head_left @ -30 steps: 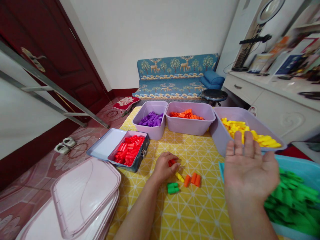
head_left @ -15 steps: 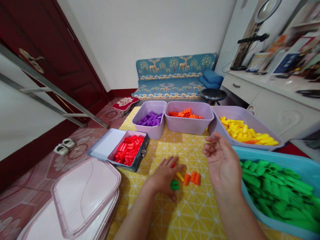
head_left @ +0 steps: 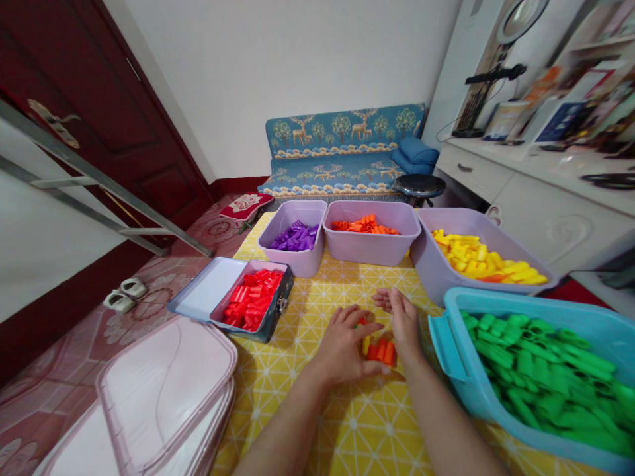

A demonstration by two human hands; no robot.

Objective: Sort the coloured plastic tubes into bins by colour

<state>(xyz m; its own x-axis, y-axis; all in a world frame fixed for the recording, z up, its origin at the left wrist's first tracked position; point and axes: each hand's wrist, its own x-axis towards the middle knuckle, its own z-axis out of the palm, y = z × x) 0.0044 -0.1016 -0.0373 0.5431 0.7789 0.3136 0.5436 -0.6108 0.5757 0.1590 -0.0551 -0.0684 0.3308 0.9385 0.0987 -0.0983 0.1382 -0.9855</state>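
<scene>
Several small orange plastic pieces (head_left: 381, 351), tube-like in shape, lie on the yellow patterned tablecloth between my hands. Beside them is a yellow piece (head_left: 366, 344), and a red piece (head_left: 362, 321) shows partly behind my left fingers. My left hand (head_left: 342, 345) arches around the left side of this little group, fingers and thumb spread. On the other side, my right hand (head_left: 403, 322) stands on edge with its palm turned toward the pieces and its fingers stretched out. Neither hand grips anything that I can see. The green piece is mostly hidden by my left hand.
Purple pieces fill one lilac bin (head_left: 317, 263), orange another (head_left: 370, 250), yellow a third (head_left: 430, 254). A turquoise tub (head_left: 451, 360) of green pieces stands right. Left are an open tin (head_left: 270, 324) of red pieces and stacked lids (head_left: 166, 390).
My right hand has come down and left to the loose pieces. My left hand has shifted right, and the pieces now sit closer together between both hands.
</scene>
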